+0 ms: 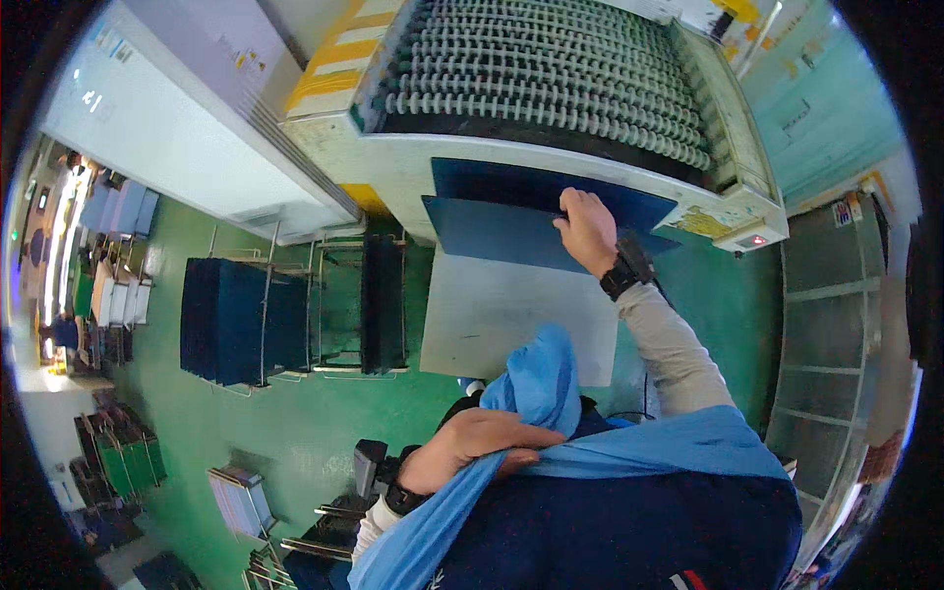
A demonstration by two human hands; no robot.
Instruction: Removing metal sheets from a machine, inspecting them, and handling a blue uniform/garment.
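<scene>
My right hand [588, 234] reaches forward and pinches the upper edge of a dark blue panel [497, 231]. A second dark panel [526, 185] stands just behind it, against the front of a roller machine [393, 147]. Below the panels is a pale grey board [492, 315]. Close to my body, my left hand [477, 447] is closed round a light blue cloth [541, 379]. The cloth drapes across my front and bunches up beyond my fingers. Both wrists wear dark straps with small devices.
White rollers [551, 88] fill the machine's top. Left of me, wire racks hold dark panels [241, 320] on the green floor [206, 433]. A white cabinet [197, 128] stands at the left, a large metal-framed rack [826, 324] at the right.
</scene>
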